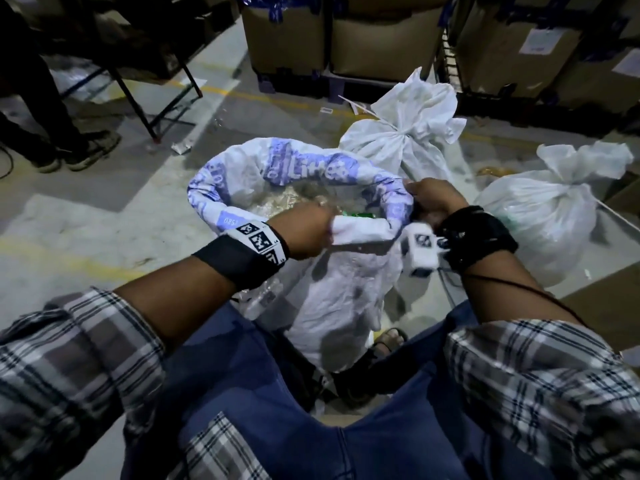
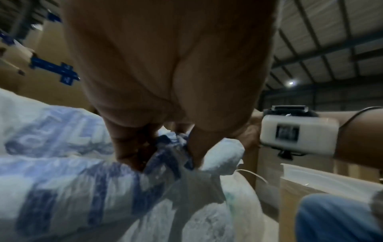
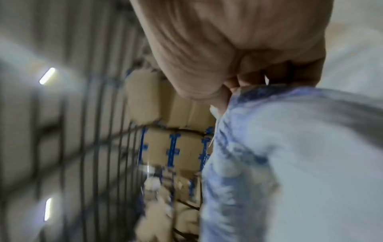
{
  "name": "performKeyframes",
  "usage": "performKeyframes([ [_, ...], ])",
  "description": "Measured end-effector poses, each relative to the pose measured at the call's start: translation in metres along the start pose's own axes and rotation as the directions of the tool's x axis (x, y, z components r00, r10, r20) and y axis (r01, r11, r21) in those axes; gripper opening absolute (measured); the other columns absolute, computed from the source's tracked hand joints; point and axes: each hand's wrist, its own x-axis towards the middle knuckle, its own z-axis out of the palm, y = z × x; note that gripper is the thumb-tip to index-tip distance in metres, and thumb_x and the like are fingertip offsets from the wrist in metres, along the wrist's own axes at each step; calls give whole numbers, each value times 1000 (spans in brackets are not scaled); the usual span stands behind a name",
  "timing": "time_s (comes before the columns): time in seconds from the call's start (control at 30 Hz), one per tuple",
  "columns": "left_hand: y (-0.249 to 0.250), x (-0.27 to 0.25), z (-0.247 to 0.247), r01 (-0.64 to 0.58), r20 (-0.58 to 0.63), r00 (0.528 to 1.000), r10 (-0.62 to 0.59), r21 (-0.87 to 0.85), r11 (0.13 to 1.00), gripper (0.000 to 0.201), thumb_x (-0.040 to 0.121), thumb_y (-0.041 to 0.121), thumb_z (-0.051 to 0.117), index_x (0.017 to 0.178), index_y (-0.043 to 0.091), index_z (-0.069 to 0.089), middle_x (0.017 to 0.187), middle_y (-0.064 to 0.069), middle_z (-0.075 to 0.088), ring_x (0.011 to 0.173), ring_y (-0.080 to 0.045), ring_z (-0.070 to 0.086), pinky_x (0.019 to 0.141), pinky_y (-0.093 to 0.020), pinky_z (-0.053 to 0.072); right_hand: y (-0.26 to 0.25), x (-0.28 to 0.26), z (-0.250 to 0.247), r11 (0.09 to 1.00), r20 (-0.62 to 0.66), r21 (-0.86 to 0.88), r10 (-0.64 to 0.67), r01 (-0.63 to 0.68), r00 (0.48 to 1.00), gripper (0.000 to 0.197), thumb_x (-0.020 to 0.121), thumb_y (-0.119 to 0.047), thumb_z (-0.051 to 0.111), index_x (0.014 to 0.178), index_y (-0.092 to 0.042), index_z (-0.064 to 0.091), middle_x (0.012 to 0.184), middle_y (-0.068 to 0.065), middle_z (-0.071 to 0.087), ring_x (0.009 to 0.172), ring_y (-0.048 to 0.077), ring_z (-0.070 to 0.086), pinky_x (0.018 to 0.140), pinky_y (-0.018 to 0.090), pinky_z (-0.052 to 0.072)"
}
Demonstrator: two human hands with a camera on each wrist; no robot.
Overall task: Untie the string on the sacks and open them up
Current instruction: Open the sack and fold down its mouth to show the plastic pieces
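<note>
The open sack (image 1: 311, 188) stands on the concrete floor (image 1: 104, 209) between the person's knees, its white rim with blue print rolled outward into a wide ring. Inside, clear plastic and something green show, though what the green thing is cannot be told.

The left hand (image 1: 304, 230) grips the near edge of the rim — in the left wrist view its fingers (image 2: 132, 147) are curled tight round a bunched fold of blue-and-white fabric. The right hand (image 1: 433, 199) holds the rim's right side, fingers (image 3: 244, 78) closed together over the rolled edge; that view is blurred.

Two more sacks lie on the floor beyond. The tied sack (image 1: 398, 140) sits just behind the open one, its neck cinched with the top flaring above. The second tied sack (image 1: 540, 216) rests well to the right — bunched shut at its neck too.

Cardboard boxes (image 1: 311, 36) line the far edge of the floor, and another person's shoes (image 1: 76, 150) stand at the far left.
</note>
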Motion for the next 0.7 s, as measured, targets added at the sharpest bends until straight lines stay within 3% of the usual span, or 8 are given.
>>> performKeyframes([
  [0.1, -26, -5, -12, 74, -138, 989, -60, 93, 993, 29, 84, 29, 69, 109, 16, 63, 111, -13, 67, 103, -35, 64, 83, -37, 52, 8, -1, -14, 849, 202, 438, 229, -297, 952, 35, 104, -9, 33, 127, -2, 59, 142, 12, 54, 115, 26, 64, 102, 37, 49],
  [0.17, -41, -8, -21, 112, -240, 969, -62, 202, 973, 24, 81, 33, 70, 98, 17, 65, 103, -12, 68, 99, -35, 64, 78, -38, 49, 14, 6, -9, 763, 244, 538, 267, -359, 933, 42, 103, -7, 27, 138, 2, 50, 139, 15, 54, 131, 32, 50, 114, 47, 36],
  [0.3, -51, -7, -29, 71, -263, 964, 35, 383, 921, 15, 71, 19, 65, 84, 13, 64, 89, -11, 67, 91, -36, 60, 76, -41, 46, 15, 5, 22, 787, 122, 548, 258, -282, 958, 33, 77, 12, 44, 103, -1, 60, 81, 21, 70, 77, 24, 70, 67, 44, 61],
  [0.33, -53, -8, -28, 57, -266, 962, 59, 407, 912, 14, 69, 16, 63, 82, 13, 63, 87, -11, 66, 88, -35, 60, 73, -41, 45, 16, 4, 27, 835, 99, 494, 225, -244, 969, 30, 77, 11, 44, 96, -5, 62, 79, 17, 72, 74, 25, 69, 61, 43, 61],
  [0.43, -56, -10, -22, 16, -284, 950, 126, 449, 893, 12, 67, 13, 59, 79, 13, 59, 83, -10, 64, 81, -35, 59, 67, -39, 42, 24, 12, 30, 988, -267, -49, -152, 144, 952, 36, 89, 1, 43, 113, -14, 65, 116, 17, 68, 107, 33, 63, 93, 39, 54],
  [0.5, -55, -9, -20, -25, -272, 944, 184, 500, 866, 14, 66, 17, 58, 79, 13, 59, 85, -9, 61, 84, -34, 58, 68, -39, 42, 20, 11, 36, 864, -271, -423, -408, 273, 872, 23, 92, -10, 49, 103, -12, 68, 113, 17, 68, 107, 32, 60, 89, 33, 46],
  [0.6, -51, -5, -21, -88, -247, 938, 244, 511, 855, 15, 65, 15, 62, 80, 11, 61, 89, -10, 57, 77, -34, 58, 63, -39, 44, 14, 17, 39, 676, -169, -699, -473, 233, 865, 41, 94, -45, 54, 86, -7, 67, 97, 18, 69, 92, 31, 59, 80, 35, 46],
  [0.7, -49, -5, -23, -103, -215, 948, 234, 487, 867, 18, 66, 14, 68, 83, 12, 62, 92, -9, 57, 74, -34, 61, 52, -35, 42, 10, 23, 35, 576, -156, -809, -401, 116, 902, 33, 92, -30, 58, 100, -1, 70, 107, 23, 69, 104, 37, 63, 84, 36, 49],
])
